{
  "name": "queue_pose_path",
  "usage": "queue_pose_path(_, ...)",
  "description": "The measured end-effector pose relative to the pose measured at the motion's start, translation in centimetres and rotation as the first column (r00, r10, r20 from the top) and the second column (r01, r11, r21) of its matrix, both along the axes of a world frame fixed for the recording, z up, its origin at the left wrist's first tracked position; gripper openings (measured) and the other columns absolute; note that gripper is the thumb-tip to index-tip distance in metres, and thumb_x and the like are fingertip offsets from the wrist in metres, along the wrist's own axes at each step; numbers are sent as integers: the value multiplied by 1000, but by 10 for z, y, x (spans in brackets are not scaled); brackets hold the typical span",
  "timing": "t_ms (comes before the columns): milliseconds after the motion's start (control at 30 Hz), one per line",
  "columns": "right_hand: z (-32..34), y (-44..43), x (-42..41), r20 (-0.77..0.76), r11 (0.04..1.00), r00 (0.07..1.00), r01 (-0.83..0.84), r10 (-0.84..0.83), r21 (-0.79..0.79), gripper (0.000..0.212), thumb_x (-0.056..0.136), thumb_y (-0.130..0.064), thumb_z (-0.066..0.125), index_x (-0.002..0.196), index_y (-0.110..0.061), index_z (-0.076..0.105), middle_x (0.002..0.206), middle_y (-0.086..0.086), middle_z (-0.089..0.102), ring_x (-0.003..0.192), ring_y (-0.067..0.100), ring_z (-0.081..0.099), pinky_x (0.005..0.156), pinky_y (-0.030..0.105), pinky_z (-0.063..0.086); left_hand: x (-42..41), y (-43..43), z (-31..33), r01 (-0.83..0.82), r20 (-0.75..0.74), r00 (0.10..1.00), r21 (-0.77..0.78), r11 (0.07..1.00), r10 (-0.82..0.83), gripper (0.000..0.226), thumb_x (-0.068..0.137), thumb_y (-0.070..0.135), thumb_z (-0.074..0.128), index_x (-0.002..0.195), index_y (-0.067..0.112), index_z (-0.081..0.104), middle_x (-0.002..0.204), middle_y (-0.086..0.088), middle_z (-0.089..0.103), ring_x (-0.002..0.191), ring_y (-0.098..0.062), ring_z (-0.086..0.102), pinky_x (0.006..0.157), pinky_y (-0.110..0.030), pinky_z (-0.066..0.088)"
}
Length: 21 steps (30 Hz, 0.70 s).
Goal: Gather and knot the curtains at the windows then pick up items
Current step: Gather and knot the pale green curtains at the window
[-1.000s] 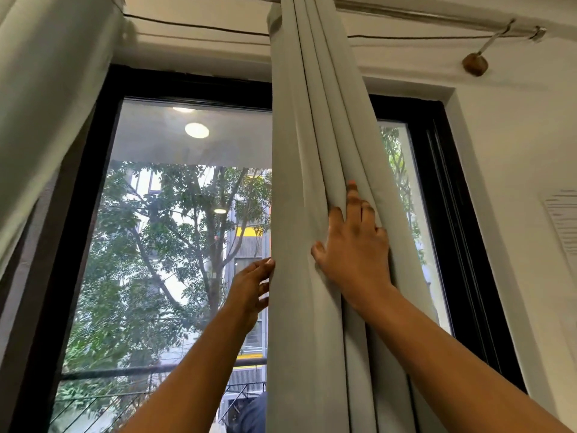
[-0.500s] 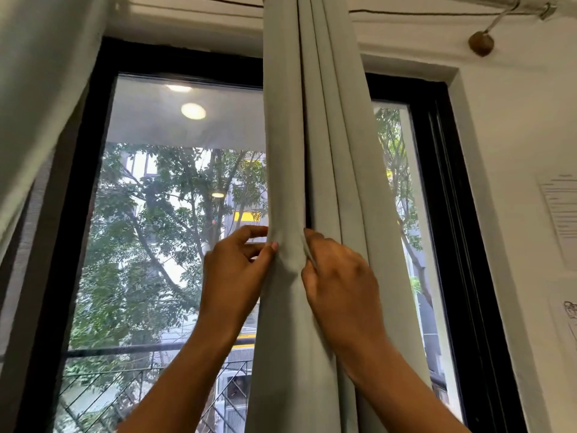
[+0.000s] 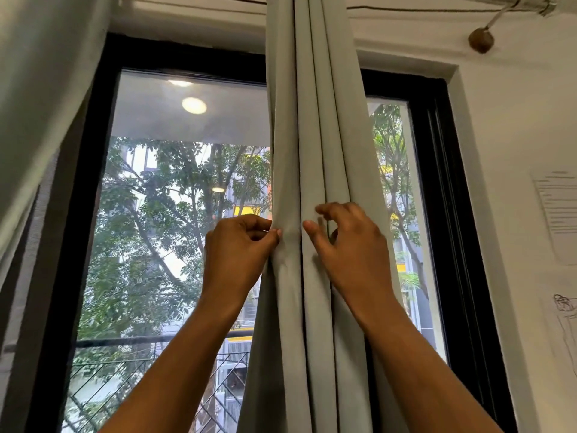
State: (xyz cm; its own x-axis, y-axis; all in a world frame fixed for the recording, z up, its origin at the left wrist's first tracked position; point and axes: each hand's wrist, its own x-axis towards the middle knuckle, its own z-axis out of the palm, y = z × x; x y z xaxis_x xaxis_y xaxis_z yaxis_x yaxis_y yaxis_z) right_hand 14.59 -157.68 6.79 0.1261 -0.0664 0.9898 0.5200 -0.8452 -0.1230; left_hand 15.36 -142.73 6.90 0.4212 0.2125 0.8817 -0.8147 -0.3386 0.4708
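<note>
Head view is showing the left hand (image 3: 239, 251) pinching the gathered grey curtain's (image 3: 312, 120) left edge while the right hand (image 3: 351, 245), fingers loosely curled, is resting on its folds before the black-framed window (image 3: 437, 182).

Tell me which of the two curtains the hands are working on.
The middle curtain, hanging in bunched folds before the window: left hand pinches its edge, right hand rests on it. The far-left curtain is untouched.

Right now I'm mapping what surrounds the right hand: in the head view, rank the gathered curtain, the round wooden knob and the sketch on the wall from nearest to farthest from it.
From the right hand:
1. Gathered curtain: under its fingers, at centre.
2. Sketch on the wall: far right, slightly below hand level.
3. Round wooden knob: upper right, hanging near the rod's end.
</note>
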Motion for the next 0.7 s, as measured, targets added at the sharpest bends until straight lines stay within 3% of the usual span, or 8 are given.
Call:
queue_pose_path(100, 11, 2, 9, -248, 991, 962, 128, -116, 30, 58, 85, -47, 61, 131, -17, 42, 126, 7, 50, 109, 27, 54, 87, 35, 45, 0, -1, -2, -21, 1, 1000, -1, 1000, 21, 18, 78, 20, 76, 67, 32, 67, 67, 5, 71, 65, -9, 69, 72, -39, 60)
queue_pose_path(167, 11, 6, 12, -337, 990, 933, 142, -130, 13, 56, 85, -45, 61, 129, -15, 41, 123, 9, 55, 108, 30, 56, 86, 38, 46, -1, -1, -2, -49, 11, 999, -3, 999, 49, 14, 78, 20, 76, 70, 29, 68, 66, 7, 70, 62, -8, 67, 72, -37, 59)
queue_pose_path(267, -3, 8, 7, -220, 989, 966, 149, -139, 26, 36, 91, -31, 53, 124, -17, 46, 112, 6, 62, 97, 27, 59, 75, 32, 46, -5, -2, -5, -69, 27, 997, -13, 998, 70, 14, 78, 20, 77, 72, 29, 68, 66, 10, 69, 58, -8, 64, 71, -36, 58)
queue_pose_path(333, -16, 12, -1, -163, 992, 979, 125, -119, 29, 37, 93, -29, 51, 128, -20, 46, 116, 1, 60, 97, 21, 60, 73, 25, 41, -7, 0, -10, -64, 14, 998, 11, 998, 63, 19, 77, 18, 76, 72, 34, 66, 67, 11, 69, 56, -5, 63, 68, -33, 58)
queue_pose_path(433, -31, 20, -8, -190, 998, 980, 64, -62, 7, 41, 92, -29, 51, 132, -21, 45, 123, -1, 58, 101, 19, 59, 80, 24, 43, -12, -2, -21, -43, -36, 998, 63, 997, 45, 26, 78, 15, 76, 71, 37, 63, 66, 13, 68, 53, 1, 62, 62, -25, 57)
queue_pose_path(567, -44, 22, -15, -201, 1000, 980, -5, -1, -26, 37, 90, -25, 54, 127, -18, 52, 120, 1, 57, 97, 18, 58, 79, 25, 42, -16, -6, -42, -35, -90, 995, 69, 997, 41, 12, 77, 15, 75, 84, 25, 73, 70, 9, 71, 64, -5, 68, 67, -26, 57)
queue_pose_path(633, -54, 16, -19, -195, 998, 979, -59, 59, 5, 29, 91, -22, 55, 119, -16, 58, 111, 1, 59, 85, 12, 54, 74, 18, 37, -17, -5, -56, -32, -112, 993, 70, 997, 39, 10, 78, 17, 75, 85, 24, 74, 73, 6, 73, 68, -7, 70, 71, -29, 58)
queue_pose_path(700, -64, 8, -23, -168, 978, 967, -175, 192, 115, 13, 90, -19, 56, 101, -17, 64, 94, 1, 60, 75, 10, 52, 70, 22, 42, -21, -4, -69, -47, -111, 992, 78, 996, 55, 11, 78, 17, 75, 88, 20, 77, 77, 2, 75, 72, -8, 70, 78, -33, 58)
